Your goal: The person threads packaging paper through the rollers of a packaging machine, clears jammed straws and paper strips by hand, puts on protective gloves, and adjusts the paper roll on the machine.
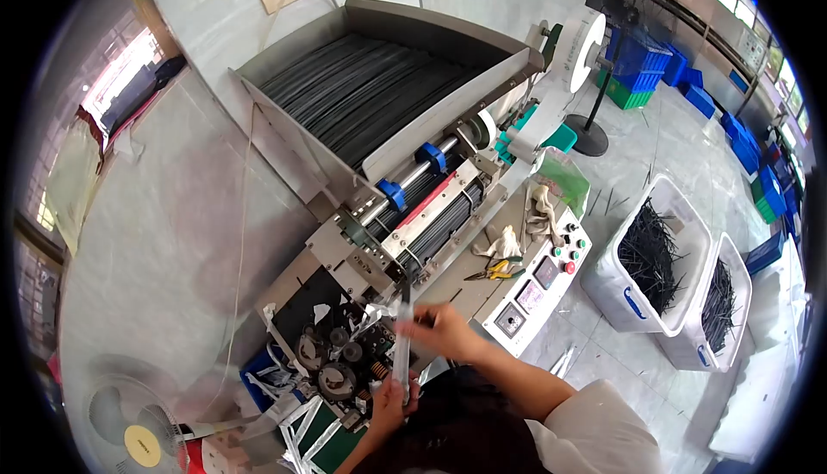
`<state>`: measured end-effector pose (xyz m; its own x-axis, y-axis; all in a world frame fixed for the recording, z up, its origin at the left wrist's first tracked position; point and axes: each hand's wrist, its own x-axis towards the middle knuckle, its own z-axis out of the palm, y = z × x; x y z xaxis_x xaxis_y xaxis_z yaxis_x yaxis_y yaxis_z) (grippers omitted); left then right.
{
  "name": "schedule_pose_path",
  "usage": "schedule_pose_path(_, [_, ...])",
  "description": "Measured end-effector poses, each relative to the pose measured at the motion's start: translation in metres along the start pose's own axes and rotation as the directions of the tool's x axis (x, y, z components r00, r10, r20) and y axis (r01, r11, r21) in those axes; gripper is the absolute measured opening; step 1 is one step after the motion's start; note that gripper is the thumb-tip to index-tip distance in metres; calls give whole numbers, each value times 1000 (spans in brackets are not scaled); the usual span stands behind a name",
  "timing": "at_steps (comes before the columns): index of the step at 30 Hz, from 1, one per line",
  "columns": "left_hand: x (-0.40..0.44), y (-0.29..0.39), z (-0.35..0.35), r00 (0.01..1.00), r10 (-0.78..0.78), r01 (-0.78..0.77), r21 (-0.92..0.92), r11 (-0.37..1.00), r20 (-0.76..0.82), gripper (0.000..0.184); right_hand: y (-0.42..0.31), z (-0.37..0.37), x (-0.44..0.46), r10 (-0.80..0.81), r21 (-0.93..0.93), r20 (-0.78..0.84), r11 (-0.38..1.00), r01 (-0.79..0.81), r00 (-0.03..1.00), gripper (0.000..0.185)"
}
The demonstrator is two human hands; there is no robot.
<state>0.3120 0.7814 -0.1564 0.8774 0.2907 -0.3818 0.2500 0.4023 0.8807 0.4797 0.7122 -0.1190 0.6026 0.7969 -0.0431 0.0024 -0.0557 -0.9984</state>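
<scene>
A narrow, pale, shiny strip (402, 355) runs upright in front of me, beside the machine's lower end. My left hand (389, 405) is closed around its lower part. Higher up, my right hand (441, 333) has its fingers pinched at the strip's upper part, slightly smeared by motion. Just left of both hands sits a cluster of rollers and gears (338, 379) on the machine. Beyond my right hand, a metal hopper (289, 121) holds many thin black sticks (370, 86). Yellow-handled pliers (498, 271) lie on the machine's top near pale gloves (504, 241).
A control panel (532, 289) with buttons faces me at right. A white roll (579, 47) is mounted at the far end. Two white bins (603, 284) of black sticks stand on the floor. A fan (129, 427) is at lower left; blue crates (637, 65) stand behind.
</scene>
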Motion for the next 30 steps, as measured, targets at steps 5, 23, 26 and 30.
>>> schedule_pose_path(5, [-3, -21, -5, 946, 294, -274, 151, 950, -134, 33, 24, 37, -32, 3, -234, 287, 970, 67, 958, 25])
schedule_pose_path(23, [-38, -19, -43, 996, -66, 39, -368, 929, -59, 24, -326, -61, 22, -951, -39, -281, 143, 989, 126, 27])
schedule_pose_path(26, [-51, -44, -60, 982, -81, -32, -572, 820, -171, 23, -336, -78, 79, -951, -293, -15, 298, 909, 307, 21])
schedule_pose_path(30, [-78, -55, -75, 968, -101, 15, -348, 937, -228, 27, -267, -103, 166, -695, -568, 142, 526, 633, 705, 16])
